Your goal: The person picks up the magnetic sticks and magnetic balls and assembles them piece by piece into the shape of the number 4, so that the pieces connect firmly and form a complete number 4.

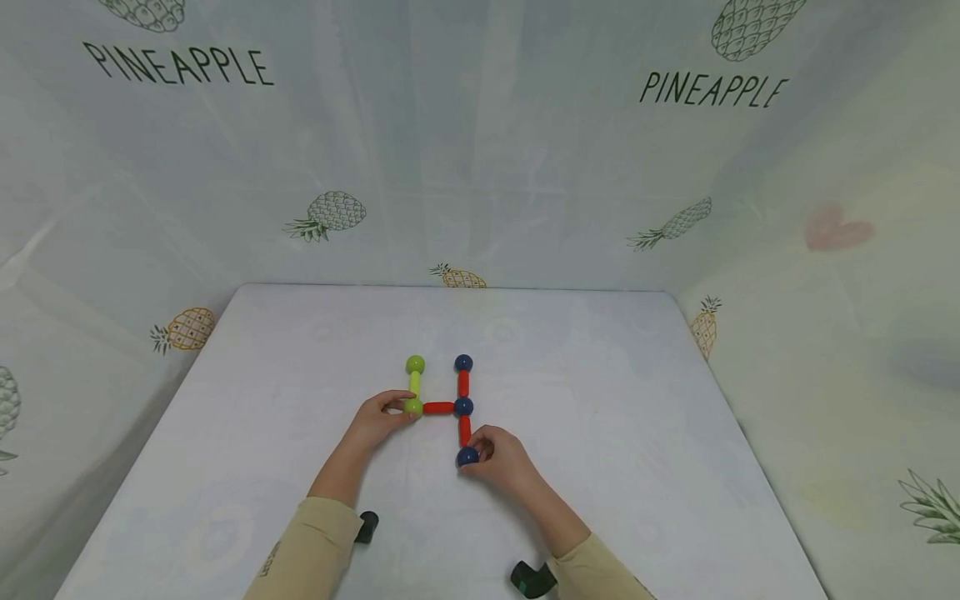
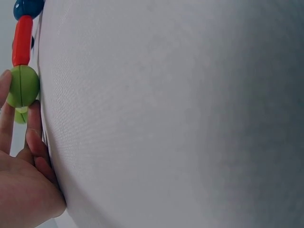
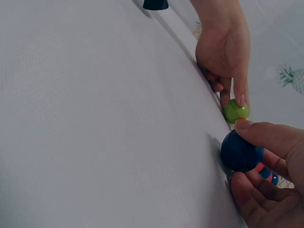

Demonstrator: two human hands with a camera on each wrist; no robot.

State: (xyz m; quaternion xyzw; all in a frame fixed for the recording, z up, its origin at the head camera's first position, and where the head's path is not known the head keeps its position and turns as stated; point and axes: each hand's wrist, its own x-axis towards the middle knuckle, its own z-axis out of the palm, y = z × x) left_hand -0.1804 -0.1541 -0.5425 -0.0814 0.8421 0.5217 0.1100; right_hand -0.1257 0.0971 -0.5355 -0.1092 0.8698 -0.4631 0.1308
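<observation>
On the white table lies a joined figure of coloured balls and rods. My left hand (image 1: 377, 421) pinches the near green ball (image 2: 23, 86) between thumb and fingers. From that ball a light green rod (image 1: 415, 383) runs back to another green ball (image 1: 415, 363), and a red rod (image 1: 438, 408) runs right to the middle blue ball (image 1: 463, 407). Further red rods link this one to a far blue ball (image 1: 463, 362) and a near blue ball (image 3: 241, 151). My right hand (image 1: 504, 460) grips the near blue ball with thumb and fingertips.
The white tabletop (image 1: 600, 400) spreads around the figure. Behind and beside it hangs a pale cloth (image 1: 525, 167) printed with pineapples. Dark devices, one at the left wrist (image 1: 367, 527) and one at the right wrist (image 1: 532, 580), jut out by the sleeves.
</observation>
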